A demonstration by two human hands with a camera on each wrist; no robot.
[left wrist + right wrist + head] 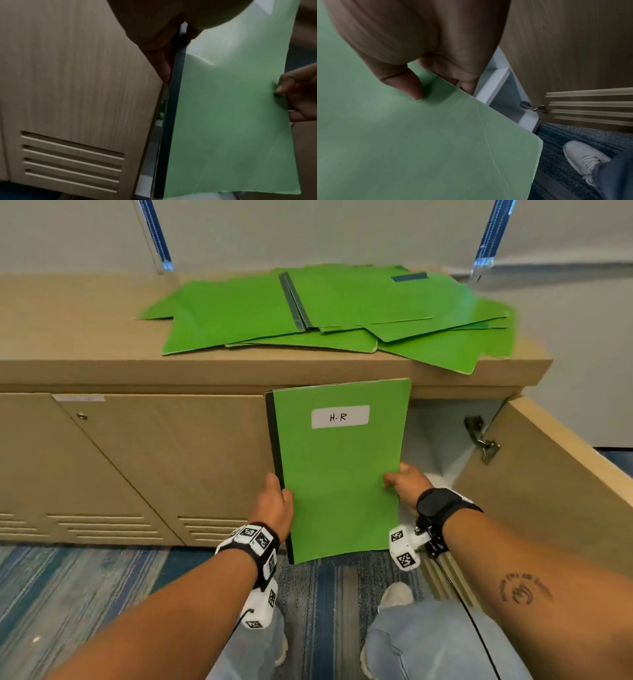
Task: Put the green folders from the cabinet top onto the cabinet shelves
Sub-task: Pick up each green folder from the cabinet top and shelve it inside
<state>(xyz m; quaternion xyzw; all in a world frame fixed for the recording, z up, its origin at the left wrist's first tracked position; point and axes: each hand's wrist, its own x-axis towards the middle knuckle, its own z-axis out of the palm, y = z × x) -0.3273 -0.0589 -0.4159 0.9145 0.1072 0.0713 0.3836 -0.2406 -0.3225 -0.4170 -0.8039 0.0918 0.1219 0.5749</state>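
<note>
Folder (337,474) held upright before the open cabinet (445,436)

Left hand (274,505) grips its dark spine edge, right hand (406,484) pinches the opposite edge; long axis vertical, "H.R" label (340,416) topmost, below the pile (329,309).

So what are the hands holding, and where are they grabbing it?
Both hold one green folder labelled "H.R". The left hand grips its dark spine edge; the right hand pinches the opposite open edge, thumb on the front cover.

Office: low wood cabinet (137,446), green folders (342,309) incl. 1 labelled "H.R", striped carpet (85,577).
</note>
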